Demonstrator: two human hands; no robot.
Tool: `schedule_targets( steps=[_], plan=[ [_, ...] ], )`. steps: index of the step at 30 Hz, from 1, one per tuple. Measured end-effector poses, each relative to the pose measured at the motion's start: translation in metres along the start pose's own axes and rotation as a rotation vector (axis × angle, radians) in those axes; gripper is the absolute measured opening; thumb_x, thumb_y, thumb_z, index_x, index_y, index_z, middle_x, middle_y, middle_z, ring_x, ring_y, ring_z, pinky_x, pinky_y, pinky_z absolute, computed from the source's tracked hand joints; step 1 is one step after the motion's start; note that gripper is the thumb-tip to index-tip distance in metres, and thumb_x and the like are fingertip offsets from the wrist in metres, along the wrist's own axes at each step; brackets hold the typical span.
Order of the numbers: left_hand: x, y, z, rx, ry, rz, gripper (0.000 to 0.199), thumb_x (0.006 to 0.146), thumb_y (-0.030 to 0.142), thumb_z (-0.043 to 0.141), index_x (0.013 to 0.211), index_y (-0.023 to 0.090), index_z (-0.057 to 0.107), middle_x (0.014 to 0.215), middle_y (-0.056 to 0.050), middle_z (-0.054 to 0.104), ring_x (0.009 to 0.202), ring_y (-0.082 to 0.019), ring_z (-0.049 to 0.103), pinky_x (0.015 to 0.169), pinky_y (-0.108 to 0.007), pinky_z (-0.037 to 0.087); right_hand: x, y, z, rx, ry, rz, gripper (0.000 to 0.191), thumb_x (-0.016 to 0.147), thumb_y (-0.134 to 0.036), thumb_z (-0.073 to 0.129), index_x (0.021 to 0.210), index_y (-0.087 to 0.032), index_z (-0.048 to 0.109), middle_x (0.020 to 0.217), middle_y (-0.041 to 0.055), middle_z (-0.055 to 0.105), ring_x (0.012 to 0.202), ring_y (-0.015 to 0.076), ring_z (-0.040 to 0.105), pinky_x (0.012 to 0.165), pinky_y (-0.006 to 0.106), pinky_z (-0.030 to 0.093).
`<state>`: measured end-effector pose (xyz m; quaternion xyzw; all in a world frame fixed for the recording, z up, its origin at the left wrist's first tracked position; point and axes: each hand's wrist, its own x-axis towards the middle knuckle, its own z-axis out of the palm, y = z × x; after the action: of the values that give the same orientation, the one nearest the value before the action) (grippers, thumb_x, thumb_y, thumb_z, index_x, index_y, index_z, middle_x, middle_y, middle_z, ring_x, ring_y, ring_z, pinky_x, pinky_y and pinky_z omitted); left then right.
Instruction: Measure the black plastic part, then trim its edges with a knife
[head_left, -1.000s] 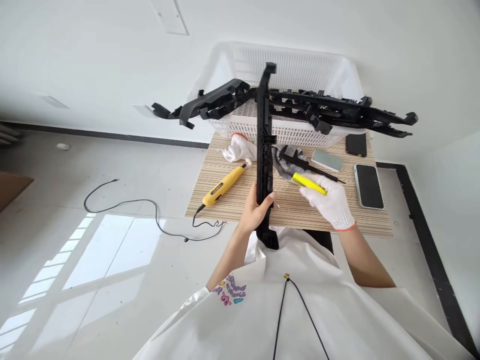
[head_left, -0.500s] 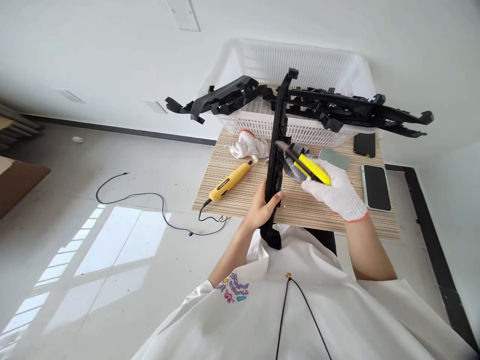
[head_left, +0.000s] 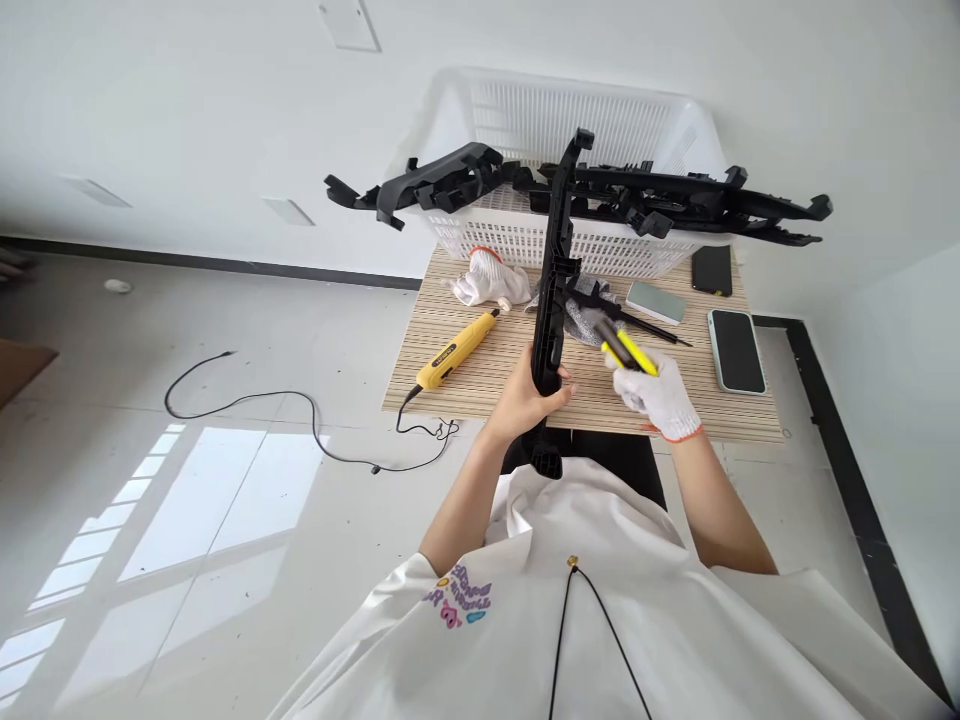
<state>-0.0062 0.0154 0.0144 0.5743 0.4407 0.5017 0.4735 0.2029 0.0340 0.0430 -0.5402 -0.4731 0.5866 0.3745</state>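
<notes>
My bare left hand [head_left: 527, 398] grips a long black plastic part [head_left: 553, 290] near its lower end. The part stands lengthwise in front of me, its top reaching over the basket. My right hand [head_left: 660, 393], in a white glove with an orange cuff, is closed round a yellow and black tool [head_left: 628, 350], whose tip is blurred and points up and left, apart from the part. Behind the tool lie a grey cloth [head_left: 589, 318] and a thin black tool with a pointed tip [head_left: 652, 328].
A white basket [head_left: 487, 222] holds several black parts [head_left: 675, 190] across its top. On the striped table [head_left: 480, 390] are a yellow corded tool [head_left: 457, 350], a white glove [head_left: 491, 280], a grey-green case [head_left: 656, 302] and two phones [head_left: 736, 350]. A cable [head_left: 300, 393] trails on the floor.
My right hand with the yellow and black tool has drawn back from the black part, down and right. The thin black tool on the table has come into sight. The view has shifted slightly.
</notes>
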Motion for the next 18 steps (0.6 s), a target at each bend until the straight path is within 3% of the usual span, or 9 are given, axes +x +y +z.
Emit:
schedule_targets(
  steps=[2,5,9,14,15,18],
  plan=[
    [0.000,-0.001,0.001,0.002,0.011,0.007,0.045,0.075,0.027,0.077,0.108,0.021,0.046,0.091,-0.001,0.064,0.088,-0.017,0.065,0.085,-0.034,0.051,0.000,-0.003,-0.001,-0.030,-0.037,0.017,0.027,0.065,-0.026,0.076,0.089,-0.017,0.066,0.052,-0.0061,0.051,0.039,0.0054,0.036,0.037,0.021,0.027],
    [0.001,-0.003,0.001,0.014,0.020,-0.005,0.043,0.076,0.025,0.074,0.108,0.021,0.046,0.092,-0.001,0.065,0.089,-0.017,0.065,0.087,-0.035,0.051,0.003,-0.004,-0.004,0.013,0.095,0.004,0.025,0.066,-0.028,0.074,0.088,-0.019,0.067,0.055,-0.0046,0.055,0.039,0.0058,0.038,0.037,0.021,0.027],
    [0.000,-0.006,0.000,0.066,0.007,0.005,0.037,0.077,0.023,0.070,0.104,0.021,0.046,0.092,-0.001,0.066,0.088,-0.017,0.066,0.086,-0.035,0.051,0.006,-0.002,-0.005,0.052,0.028,0.048,0.024,0.063,-0.025,0.073,0.085,-0.018,0.067,0.055,-0.0037,0.055,0.037,0.0050,0.036,0.035,0.020,0.024],
    [-0.001,-0.011,-0.001,0.127,0.000,0.049,0.033,0.076,0.023,0.070,0.100,0.021,0.048,0.089,0.000,0.067,0.082,-0.016,0.067,0.081,-0.034,0.052,0.008,-0.001,-0.005,0.270,0.296,-0.093,0.026,0.068,-0.037,0.073,0.087,-0.021,0.063,0.060,-0.0048,0.051,0.048,0.0060,0.046,0.037,0.017,0.029],
    [-0.001,-0.012,0.000,0.129,0.006,0.061,0.032,0.076,0.024,0.071,0.100,0.021,0.048,0.089,0.000,0.067,0.080,-0.016,0.067,0.079,-0.034,0.053,0.009,-0.001,-0.005,0.247,0.286,-0.083,0.026,0.069,-0.038,0.073,0.086,-0.021,0.063,0.059,-0.0054,0.050,0.046,0.0057,0.044,0.036,0.017,0.028],
    [0.001,-0.017,0.001,0.095,0.028,0.091,0.037,0.075,0.026,0.072,0.104,0.021,0.049,0.089,-0.001,0.066,0.076,-0.016,0.067,0.075,-0.034,0.054,0.010,0.000,-0.005,0.110,0.063,-0.034,0.024,0.068,-0.030,0.075,0.087,-0.020,0.063,0.059,-0.0042,0.053,0.042,0.0048,0.041,0.035,0.017,0.026]
  ],
)
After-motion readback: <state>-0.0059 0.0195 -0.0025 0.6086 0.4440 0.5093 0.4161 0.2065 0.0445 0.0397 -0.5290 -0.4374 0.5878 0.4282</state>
